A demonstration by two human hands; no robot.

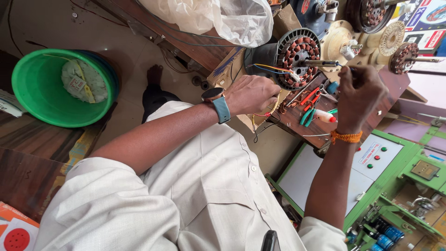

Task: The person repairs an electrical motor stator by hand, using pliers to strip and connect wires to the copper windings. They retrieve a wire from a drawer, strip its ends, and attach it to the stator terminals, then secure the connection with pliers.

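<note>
Your left hand (251, 95) is curled into a loose fist against the near side of the stator (297, 58), which sits on a wooden bench (385, 86) at the top of the view. The fingers are folded under, so it is hard to tell whether they grip the stator's body or only the wires (274, 69) beside it. Your right hand (360, 95) is raised just right of the stator, fingers pinched narrow around a thin dark tool (320, 62) that lies level, its tip reaching the stator's centre.

Room is tight. The bench edge runs diagonally under both wrists, and pliers (309, 109) with red and green handles lie between your hands, with a small white bottle (324, 116) just beside them. Behind the stator, more fan parts (390, 39) crowd the back of the bench. To your right, below the bench edge, stands a green-framed machine (371, 160) with buttons. To your left the floor is more open, with a green tub (60, 88) well apart from the work.

The stator is round, standing on edge with its face turned towards you. Copper-brown coils ring a dark core, and blue, red and yellow wires trail from its left side towards your left hand.
</note>
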